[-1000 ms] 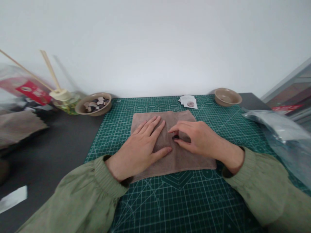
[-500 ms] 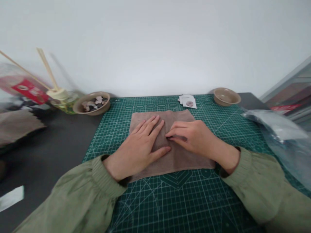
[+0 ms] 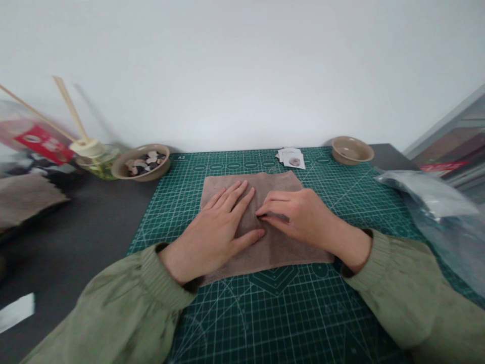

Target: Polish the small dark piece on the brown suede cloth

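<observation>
A brown cloth (image 3: 280, 250) lies spread on the green cutting mat (image 3: 288, 323). My left hand (image 3: 217, 232) rests flat on the cloth's left part, fingers spread and thumb pointing right. Close to that thumb, my right hand (image 3: 299, 215) has its thumb and fingertips pinched together at the cloth's middle. A small dark thing shows at the pinched tips; it is too small to name, and I cannot tell whether it is apart from the cloth.
A bowl of dark and pale pieces (image 3: 142, 164) stands at the back left beside a reed diffuser (image 3: 91, 151). Small picture cards (image 3: 291, 158) and another brown bowl (image 3: 352, 151) sit at the back. Clear plastic bags (image 3: 435, 202) lie at the right.
The whole view has shifted very slightly. My right hand's pinched fingertips have hardly moved on the cloth, and my left hand stays in place.
</observation>
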Available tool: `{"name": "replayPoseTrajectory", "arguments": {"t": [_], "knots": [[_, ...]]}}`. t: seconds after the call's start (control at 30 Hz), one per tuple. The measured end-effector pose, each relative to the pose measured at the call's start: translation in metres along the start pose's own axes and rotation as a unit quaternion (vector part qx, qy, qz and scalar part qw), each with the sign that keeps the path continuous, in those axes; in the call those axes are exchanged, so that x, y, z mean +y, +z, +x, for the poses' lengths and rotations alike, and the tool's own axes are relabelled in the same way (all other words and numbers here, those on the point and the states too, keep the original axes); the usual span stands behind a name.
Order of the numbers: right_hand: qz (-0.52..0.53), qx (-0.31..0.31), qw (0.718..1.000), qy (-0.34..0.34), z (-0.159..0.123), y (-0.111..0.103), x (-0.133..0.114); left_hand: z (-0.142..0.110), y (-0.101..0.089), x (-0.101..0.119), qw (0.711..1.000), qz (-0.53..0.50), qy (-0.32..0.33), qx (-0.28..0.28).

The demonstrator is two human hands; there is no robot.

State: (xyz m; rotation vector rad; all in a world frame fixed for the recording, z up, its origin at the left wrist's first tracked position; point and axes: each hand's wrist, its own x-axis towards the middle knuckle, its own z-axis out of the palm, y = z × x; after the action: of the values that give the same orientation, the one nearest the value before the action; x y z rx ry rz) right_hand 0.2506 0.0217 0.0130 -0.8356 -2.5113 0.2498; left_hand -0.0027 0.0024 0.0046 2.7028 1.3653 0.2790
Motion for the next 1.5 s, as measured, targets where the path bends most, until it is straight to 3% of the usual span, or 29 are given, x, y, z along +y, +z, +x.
{"name": "replayPoseTrajectory", "arguments": {"t": [0.3,0.63,0.9,1.5], "knots": [[0.034,-0.004,0.999,-0.001,0.001,0.004,-0.002,0.000,0.000,0.000,1.000,-0.007,0.002,0.006],[0.071,0.010,0.997,0.043,0.000,0.004,-0.003,0.000,0.000,0.001,1.000,-0.001,0.003,0.003],[0.013,0.040,0.996,0.080,-0.003,-0.004,0.005,-0.001,0.000,0.000,1.000,-0.010,0.004,0.007],[0.036,0.023,0.995,0.092,-0.002,0.001,0.010,0.000,-0.003,0.002,1.000,-0.010,-0.005,-0.004]]}}
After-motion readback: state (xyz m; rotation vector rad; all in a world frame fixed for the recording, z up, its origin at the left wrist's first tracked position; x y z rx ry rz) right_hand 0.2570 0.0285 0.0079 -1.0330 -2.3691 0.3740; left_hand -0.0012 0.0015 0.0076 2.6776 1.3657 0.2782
